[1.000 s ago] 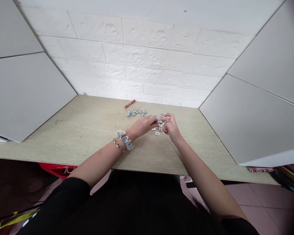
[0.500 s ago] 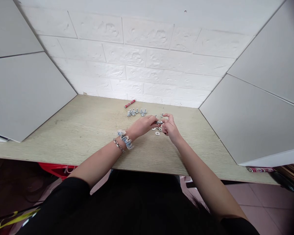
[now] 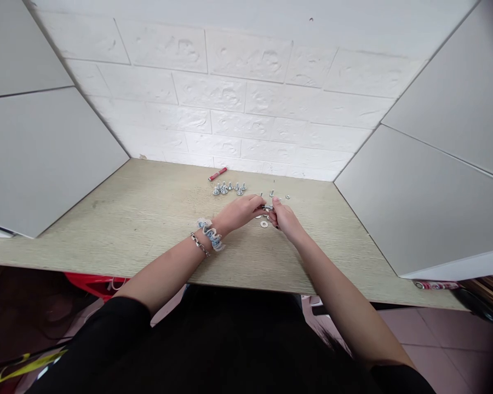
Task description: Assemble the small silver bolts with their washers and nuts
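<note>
Partly hidden, a small steel bolt (image 3: 268, 208) sits pinched between the closed fingers (image 3: 258, 208) of the left hand (image 3: 238, 213) and right hand (image 3: 285, 219).

Bolts (image 3: 229, 189) are grouped on the desktop (image 3: 160, 230), near the wall (image 3: 246, 109), with a small tube (image 3: 217, 174) placed just behind them. A washer (image 3: 264, 224) is laid front-right of them. A held bolt (image 3: 267, 208) is gripped between left hand (image 3: 239, 212) and right hand (image 3: 286, 220).
</note>
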A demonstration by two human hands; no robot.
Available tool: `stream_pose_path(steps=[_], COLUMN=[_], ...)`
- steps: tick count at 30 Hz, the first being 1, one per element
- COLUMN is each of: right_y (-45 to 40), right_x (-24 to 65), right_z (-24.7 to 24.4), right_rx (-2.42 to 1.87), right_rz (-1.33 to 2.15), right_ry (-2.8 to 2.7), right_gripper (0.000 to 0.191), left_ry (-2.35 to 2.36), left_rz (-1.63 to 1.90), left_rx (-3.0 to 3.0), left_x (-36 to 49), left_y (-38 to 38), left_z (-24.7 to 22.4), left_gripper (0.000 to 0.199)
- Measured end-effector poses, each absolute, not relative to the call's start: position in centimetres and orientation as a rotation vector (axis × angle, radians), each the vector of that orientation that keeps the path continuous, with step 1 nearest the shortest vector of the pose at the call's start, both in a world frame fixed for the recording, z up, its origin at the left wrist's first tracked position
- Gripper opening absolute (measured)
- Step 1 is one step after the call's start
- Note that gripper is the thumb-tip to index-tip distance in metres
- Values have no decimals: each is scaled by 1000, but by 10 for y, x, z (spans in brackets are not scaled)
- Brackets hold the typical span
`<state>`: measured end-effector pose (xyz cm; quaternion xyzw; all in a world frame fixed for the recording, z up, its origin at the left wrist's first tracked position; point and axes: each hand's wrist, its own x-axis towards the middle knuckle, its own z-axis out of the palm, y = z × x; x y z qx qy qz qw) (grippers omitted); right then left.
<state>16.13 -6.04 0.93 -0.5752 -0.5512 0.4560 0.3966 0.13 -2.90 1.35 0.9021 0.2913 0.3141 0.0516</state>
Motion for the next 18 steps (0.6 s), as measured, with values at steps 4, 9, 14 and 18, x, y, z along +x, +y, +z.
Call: stream_pose_path(steps=[4,9,14,18], right_y=[-59,-56,-58,-61], right_x=[162,163,162,162], right_z=[10,10,10,10], right_rx=[-1307,-1243,-1441,-1486], right_rz=[1272,1279,1198,1146], right_ry=[-1281,-1188,-1256,-1405], right_gripper=[25,25,44,58], left_ry=[898,906,898,902], left_rz=[949,959,948,922], left_rx=[2727,2737,2728,2714], left_x=[1,1,1,2], left_y=[-29,-28,-29,-31], left_z=[14,13,14,16], left_gripper=[19,19,16,15])
